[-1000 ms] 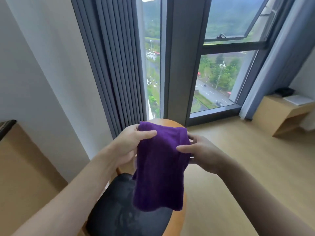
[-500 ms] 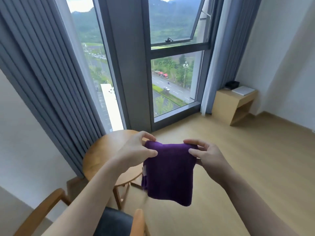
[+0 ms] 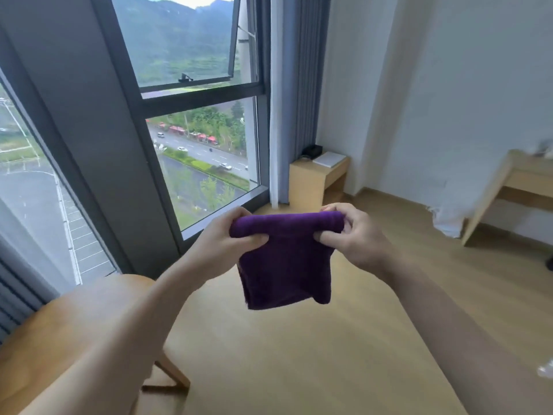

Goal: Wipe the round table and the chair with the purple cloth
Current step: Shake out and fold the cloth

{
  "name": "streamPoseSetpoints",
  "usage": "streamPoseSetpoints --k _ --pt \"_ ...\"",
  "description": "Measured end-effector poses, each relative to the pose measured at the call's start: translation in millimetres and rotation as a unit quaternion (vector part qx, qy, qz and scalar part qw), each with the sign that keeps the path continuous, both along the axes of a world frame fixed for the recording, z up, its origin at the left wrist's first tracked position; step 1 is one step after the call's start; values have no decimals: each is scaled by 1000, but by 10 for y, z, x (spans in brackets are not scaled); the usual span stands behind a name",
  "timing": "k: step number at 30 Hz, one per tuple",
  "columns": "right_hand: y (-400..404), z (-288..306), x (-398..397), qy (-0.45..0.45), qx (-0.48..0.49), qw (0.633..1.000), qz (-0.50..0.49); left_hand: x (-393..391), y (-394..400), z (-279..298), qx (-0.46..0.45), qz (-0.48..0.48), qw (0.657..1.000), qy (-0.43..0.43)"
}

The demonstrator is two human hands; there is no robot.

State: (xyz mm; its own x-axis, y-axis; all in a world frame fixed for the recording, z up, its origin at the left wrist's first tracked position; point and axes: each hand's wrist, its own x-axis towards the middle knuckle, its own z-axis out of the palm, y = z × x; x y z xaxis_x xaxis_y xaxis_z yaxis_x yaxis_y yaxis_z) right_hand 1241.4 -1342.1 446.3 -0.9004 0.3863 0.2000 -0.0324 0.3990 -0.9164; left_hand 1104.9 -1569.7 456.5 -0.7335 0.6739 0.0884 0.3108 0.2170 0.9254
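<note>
So both hands are pinching the purple cloth (image 3: 287,262) by its folded top edge, left hand (image 3: 224,244) and right hand (image 3: 356,238), rest hanging below the fingers. Prob prep/folding step imo. Round table (image 3: 89,319) sits down-left of the fingers, untouched; next it needs lowering onto the top.

Single head-worn view, looking forward and down, close over both forearms, facing window (image 3: 194,121)

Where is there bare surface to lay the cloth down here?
The round table top shows bare wood between the window and the left hand's forearm. The bedside stand is crowded. Both hands, the right hand too, pinch the purple cloth over open floor.
</note>
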Motion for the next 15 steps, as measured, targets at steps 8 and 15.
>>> streamPoseSetpoints --k 8,15 --pt "699 -827 -496 -85 -321 936 119 -719 1342 -411 72 -33 962 -262" --pt "1691 -977 -1278 -33 -436 899 -34 -1849 2493 -741 73 -78 908 -405"
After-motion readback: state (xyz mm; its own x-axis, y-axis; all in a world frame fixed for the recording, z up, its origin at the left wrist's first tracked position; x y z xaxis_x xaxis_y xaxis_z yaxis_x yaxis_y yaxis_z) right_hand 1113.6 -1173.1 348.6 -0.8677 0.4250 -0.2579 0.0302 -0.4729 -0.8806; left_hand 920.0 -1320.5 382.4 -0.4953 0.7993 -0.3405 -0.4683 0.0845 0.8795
